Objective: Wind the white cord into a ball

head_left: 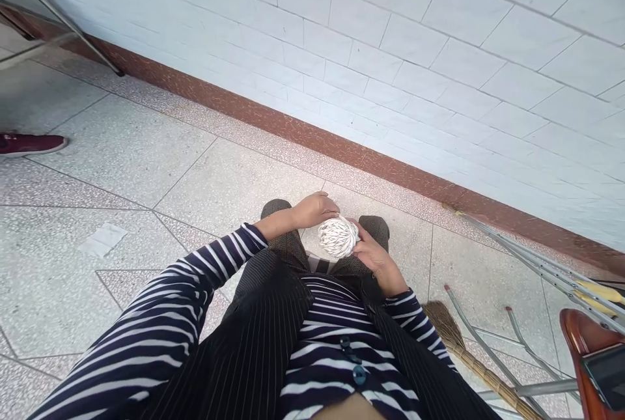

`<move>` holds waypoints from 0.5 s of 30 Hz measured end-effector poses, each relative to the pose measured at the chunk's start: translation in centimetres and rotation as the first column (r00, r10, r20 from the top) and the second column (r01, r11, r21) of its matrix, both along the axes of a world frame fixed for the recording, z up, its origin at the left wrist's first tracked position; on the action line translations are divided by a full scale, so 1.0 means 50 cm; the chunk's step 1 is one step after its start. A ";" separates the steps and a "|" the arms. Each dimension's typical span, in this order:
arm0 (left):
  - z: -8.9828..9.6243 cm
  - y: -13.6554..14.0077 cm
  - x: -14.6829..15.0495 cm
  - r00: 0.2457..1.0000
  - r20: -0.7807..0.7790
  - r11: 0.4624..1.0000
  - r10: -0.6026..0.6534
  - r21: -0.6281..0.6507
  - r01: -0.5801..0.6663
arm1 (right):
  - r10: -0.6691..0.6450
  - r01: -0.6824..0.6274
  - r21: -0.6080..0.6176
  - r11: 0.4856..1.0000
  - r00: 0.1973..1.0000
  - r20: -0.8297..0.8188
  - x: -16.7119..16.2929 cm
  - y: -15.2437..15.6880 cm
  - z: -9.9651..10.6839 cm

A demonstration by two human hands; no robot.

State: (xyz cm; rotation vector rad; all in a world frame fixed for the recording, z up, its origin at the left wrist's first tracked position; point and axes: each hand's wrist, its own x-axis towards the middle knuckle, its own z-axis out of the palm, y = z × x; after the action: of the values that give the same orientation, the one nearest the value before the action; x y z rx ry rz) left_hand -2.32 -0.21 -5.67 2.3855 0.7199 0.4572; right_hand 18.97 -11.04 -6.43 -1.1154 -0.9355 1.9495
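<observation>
Your view is bright, lit evenly and softly, with a cool cast that pales the tiled wall [381, 62] and bleaches the paper [103, 239] on the floor [122, 140]. Your dark vest [244, 342] sinks toward black, while glints sit on the wooden armrest [576, 332]. The wide lens stretches your left sleeve [161, 316] toward the corner; lower wall tiles smear, yet the white braided bundle [336, 238] looks fairly crisp.

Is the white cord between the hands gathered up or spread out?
Gathered up: the white cord shows as one compact, rounded bundle, the left hand at its upper edge, the right hand beside it.
</observation>
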 end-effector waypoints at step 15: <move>0.003 -0.124 -0.009 0.999 0.020 0.924 -0.035 -0.380 0.040 | -0.377 0.142 0.437 0.888 0.769 0.516 0.038 0.068 0.057</move>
State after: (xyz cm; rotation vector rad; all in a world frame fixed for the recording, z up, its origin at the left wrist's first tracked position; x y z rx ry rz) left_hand -2.79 -6.40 -5.52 2.0247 0.6854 0.2852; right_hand 20.85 -7.65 -3.59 -1.5547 -1.3220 1.1199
